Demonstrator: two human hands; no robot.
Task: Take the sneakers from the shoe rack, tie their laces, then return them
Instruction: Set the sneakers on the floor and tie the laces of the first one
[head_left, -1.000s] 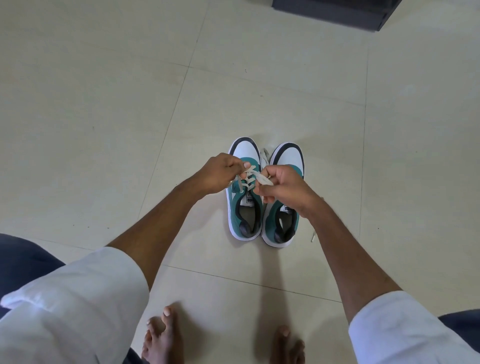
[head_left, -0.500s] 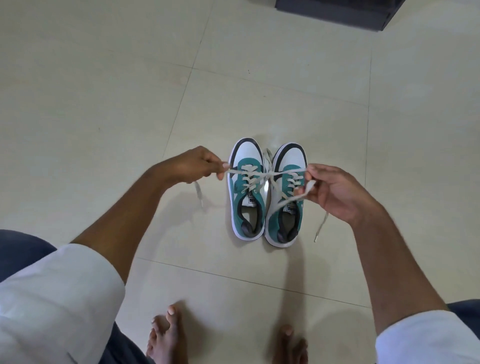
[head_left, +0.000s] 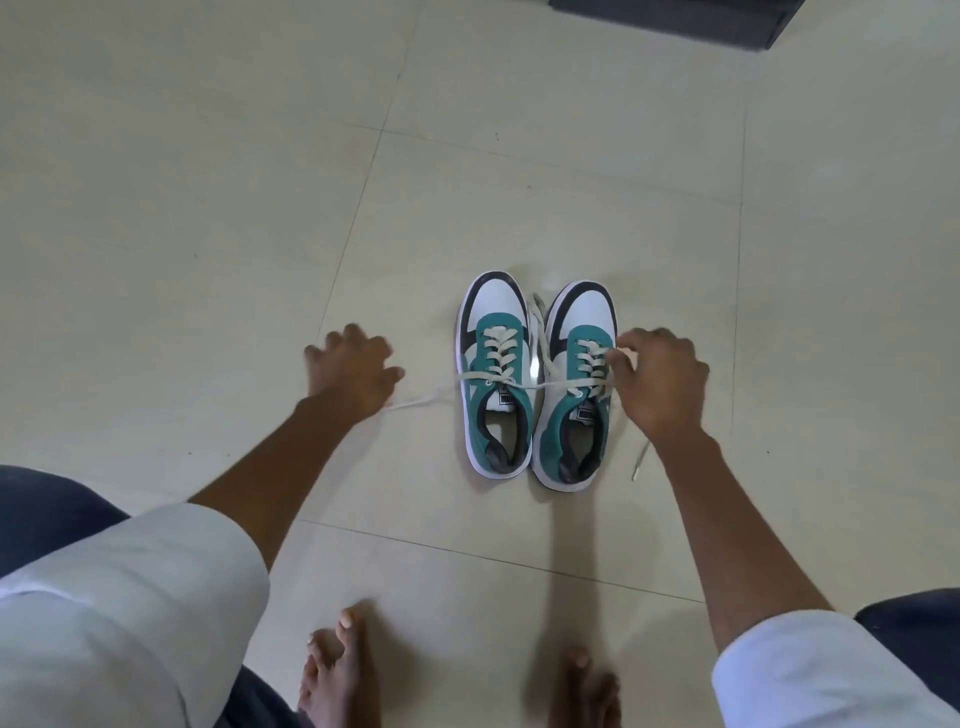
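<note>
Two teal, white and black sneakers stand side by side on the tiled floor, the left sneaker and the right sneaker, toes pointing away from me. A cream lace of the left sneaker runs taut across both tongues. My right hand hovers over the right sneaker's lacing and pinches that lace, whose loose end hangs below my wrist. My left hand is left of the sneakers with fingers spread, and the lace's other end lies slack on the floor under it.
A dark piece of furniture sits at the top right edge. My bare feet are on the tiles just below the sneakers. Pale floor tiles surround the pair on all sides.
Both hands pulled the lace ends apart sideways from the middle of the shoes. My left hand has since spread open and the left lace end has dropped to the floor.
</note>
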